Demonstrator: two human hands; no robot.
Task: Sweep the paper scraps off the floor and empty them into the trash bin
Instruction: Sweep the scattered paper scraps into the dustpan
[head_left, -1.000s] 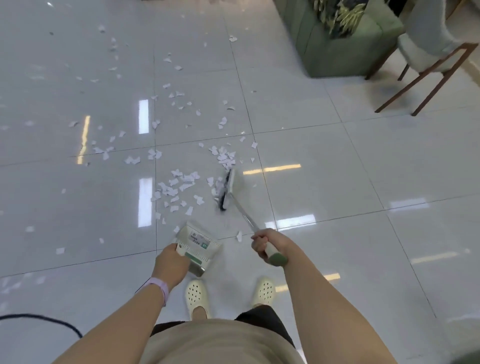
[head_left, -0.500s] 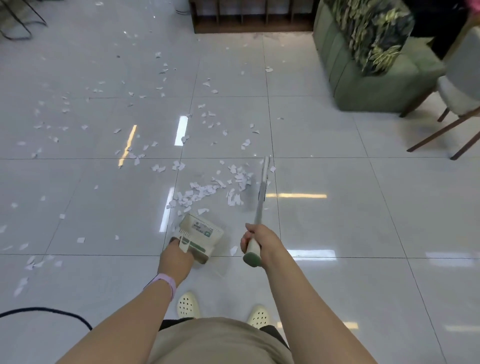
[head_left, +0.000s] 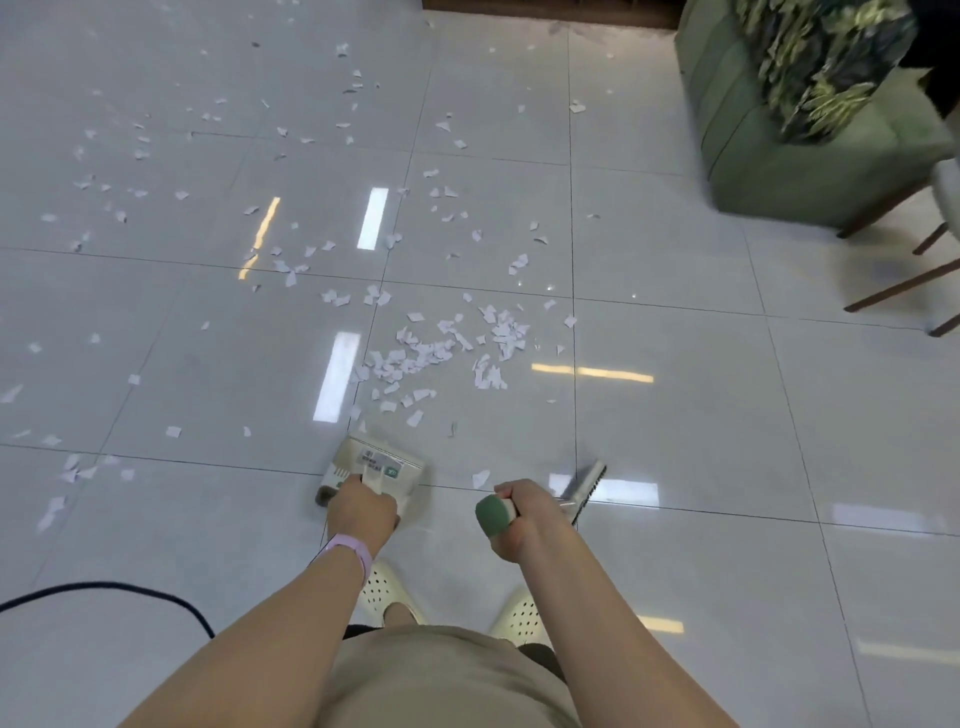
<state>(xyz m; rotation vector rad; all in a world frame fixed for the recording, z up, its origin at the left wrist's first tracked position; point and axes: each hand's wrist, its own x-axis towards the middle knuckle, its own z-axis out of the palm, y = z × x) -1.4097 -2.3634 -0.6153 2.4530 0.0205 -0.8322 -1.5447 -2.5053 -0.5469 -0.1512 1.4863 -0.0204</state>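
A person is standing on a glossy tiled floor (head_left: 675, 415), looking down over both forearms at a spread of torn paper scraps (head_left: 441, 348). The left hand (head_left: 361, 512) is gripping the handle of a pale dustpan (head_left: 374, 467), its fingers curled round the handle so that the pan is sitting low in front of the feet, its labelled back facing up; whether its front edge is touching the tile cannot be told. A lilac wristband (head_left: 347, 551) is circling that wrist. The right hand (head_left: 524, 519) is closing in a fist round the green-tipped handle of a small broom (head_left: 584, 486), fingers wrapped tight, with the broom head pointing away to the right just beside the hand and lifted clear of the scraps. The thickest cluster of scraps is lying ahead of the dustpan, between the two hands and slightly beyond them, near a tile joint, while thinner drifts are trailing off to the left and toward the far end of the room. One scrap is lying between the dustpan and the broom hand. Two cream perforated clogs (head_left: 384, 592) are showing below the hands. A black cable (head_left: 130, 590) is curving across the floor at the lower left. A green sofa (head_left: 753, 156) carrying a leaf-print cushion (head_left: 815, 57) is standing at the upper right, with dark wooden chair legs (head_left: 904, 283) beside it.
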